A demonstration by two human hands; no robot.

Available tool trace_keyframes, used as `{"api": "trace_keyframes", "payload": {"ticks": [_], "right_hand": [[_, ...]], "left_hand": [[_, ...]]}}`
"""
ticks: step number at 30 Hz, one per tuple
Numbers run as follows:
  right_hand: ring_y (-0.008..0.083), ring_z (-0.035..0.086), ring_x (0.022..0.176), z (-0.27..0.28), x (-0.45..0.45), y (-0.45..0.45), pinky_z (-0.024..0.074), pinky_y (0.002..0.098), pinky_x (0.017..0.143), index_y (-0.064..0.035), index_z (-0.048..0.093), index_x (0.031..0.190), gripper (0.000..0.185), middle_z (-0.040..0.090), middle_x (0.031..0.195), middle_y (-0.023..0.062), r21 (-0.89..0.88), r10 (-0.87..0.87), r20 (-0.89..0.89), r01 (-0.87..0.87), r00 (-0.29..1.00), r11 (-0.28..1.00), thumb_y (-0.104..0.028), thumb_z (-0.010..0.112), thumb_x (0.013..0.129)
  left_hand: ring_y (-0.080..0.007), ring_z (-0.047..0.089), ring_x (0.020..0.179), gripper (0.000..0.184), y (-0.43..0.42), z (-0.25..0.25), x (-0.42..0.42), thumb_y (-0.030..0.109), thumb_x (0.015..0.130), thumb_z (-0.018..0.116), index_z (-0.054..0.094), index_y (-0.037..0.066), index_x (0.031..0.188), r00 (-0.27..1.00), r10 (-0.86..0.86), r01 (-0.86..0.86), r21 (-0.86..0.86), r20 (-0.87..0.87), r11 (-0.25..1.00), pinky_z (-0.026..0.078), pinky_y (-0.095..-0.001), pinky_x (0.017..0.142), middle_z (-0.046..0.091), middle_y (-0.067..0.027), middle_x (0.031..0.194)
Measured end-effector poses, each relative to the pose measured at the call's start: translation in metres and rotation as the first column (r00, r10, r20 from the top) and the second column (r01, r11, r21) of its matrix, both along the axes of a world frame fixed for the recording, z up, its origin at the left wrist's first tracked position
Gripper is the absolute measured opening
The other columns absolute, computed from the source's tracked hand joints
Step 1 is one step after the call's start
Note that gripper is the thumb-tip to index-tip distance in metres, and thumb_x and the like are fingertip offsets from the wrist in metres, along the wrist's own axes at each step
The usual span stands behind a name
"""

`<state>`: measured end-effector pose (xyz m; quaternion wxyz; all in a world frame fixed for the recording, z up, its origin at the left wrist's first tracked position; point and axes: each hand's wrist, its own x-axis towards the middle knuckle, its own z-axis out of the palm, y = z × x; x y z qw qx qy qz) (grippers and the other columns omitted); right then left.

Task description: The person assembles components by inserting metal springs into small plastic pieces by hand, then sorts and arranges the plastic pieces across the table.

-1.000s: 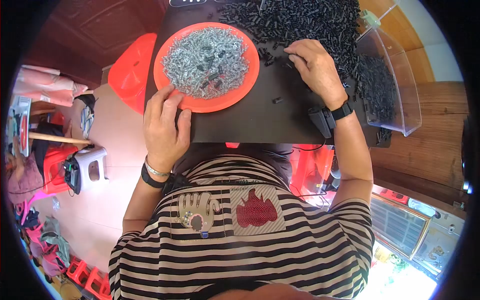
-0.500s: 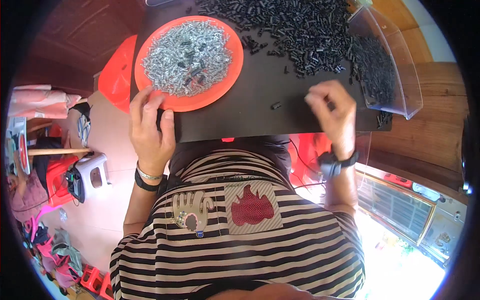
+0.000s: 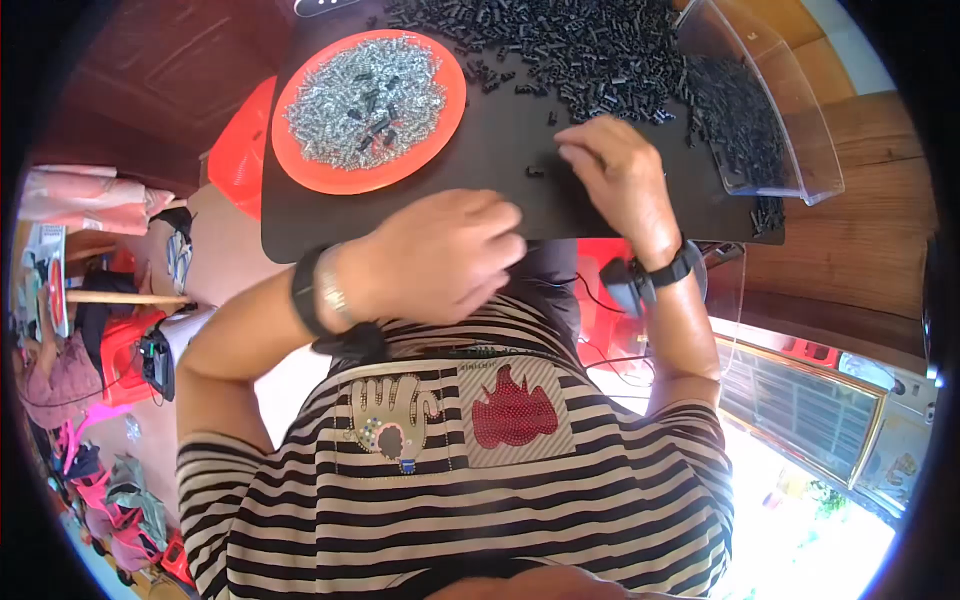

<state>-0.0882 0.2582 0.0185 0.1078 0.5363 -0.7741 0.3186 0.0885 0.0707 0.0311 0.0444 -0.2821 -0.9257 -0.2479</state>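
My left hand (image 3: pixel 440 255) is above the table's front edge, right of and nearer to me than the red plate (image 3: pixel 330 182). Its fingers are curled and slightly blurred; anything inside them is hidden. On the plate lies a heap of small silvery metal springs (image 3: pixel 335 105) with several black pieces on top. Thumb and fingers of my right hand (image 3: pixel 622 170) are drawn together in a pinch, and what they hold, if anything, does not show. A single small black piece (image 3: pixel 535 172) lies on the dark table left of my right hand.
A large pile of small black pieces (image 3: pixel 590 50) covers the back of the table (image 3: pixel 490 150). At the right edge, a clear plastic bin (image 3: pixel 815 180) lies tipped with more black pieces spilling out. A red stool (image 3: pixel 240 150) stands left of the table.
My left hand has left the plate's rim and moved right, its fingers now curled. My right hand has shifted slightly left and away from me.
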Motion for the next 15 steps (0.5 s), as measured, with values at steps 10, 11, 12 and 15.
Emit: {"api": "trace_keyframes", "payload": {"ticks": [10,11,12,15], "right_hand": [[0.0289,0.063,0.096,0.006,-0.045,-0.024,0.0541,0.0386,0.083,-0.0026,0.071,0.097,0.019,0.068,0.098,0.0083,0.267,0.221,-0.255,-0.151,0.941,0.952,0.0,0.071,0.078],[0.0285,0.062,0.094,0.005,-0.048,-0.026,0.0538,0.0381,0.081,-0.003,0.071,0.095,0.02,0.066,0.095,0.0078,0.262,0.234,-0.258,-0.165,0.937,0.951,-0.001,0.069,0.076],[0.0281,0.061,0.092,0.003,-0.052,-0.028,0.0534,0.0375,0.079,-0.0034,0.071,0.094,0.021,0.064,0.092,0.0072,0.255,0.244,-0.263,-0.176,0.934,0.951,-0.001,0.067,0.073],[0.0282,0.061,0.09,0.001,-0.06,-0.029,0.0534,0.0375,0.076,-0.0035,0.07,0.092,0.018,0.063,0.088,0.0077,0.243,0.245,-0.23,-0.188,0.942,0.952,0.0,0.067,0.074]], "left_hand": [[-0.0371,0.051,0.121,0.044,0.06,-0.039,-0.075,0.017,0.077,0.072,0.059,-0.006,0.112,0.994,0.041,-0.038,0.028,-0.105,0.999,0.04,-0.0435,0.107,0.053,-0.0243,0.127],[-0.0365,0.051,0.122,0.047,0.059,-0.039,-0.076,0.017,0.076,0.072,0.059,-0.007,0.115,0.992,0.055,-0.053,0.016,-0.112,0.998,0.04,-0.0434,0.108,0.053,-0.0242,0.127],[-0.036,0.049,0.126,0.056,0.06,-0.039,-0.077,0.018,0.076,0.072,0.057,-0.008,0.123,0.994,0.063,-0.063,0.005,-0.085,0.998,0.037,-0.0439,0.111,0.052,-0.0247,0.132],[-0.0365,0.045,0.131,0.061,0.063,-0.043,-0.082,0.019,0.076,0.072,0.055,-0.008,0.127,0.982,0.093,-0.095,-0.005,-0.166,0.995,0.034,-0.045,0.114,0.05,-0.0256,0.137]]}}
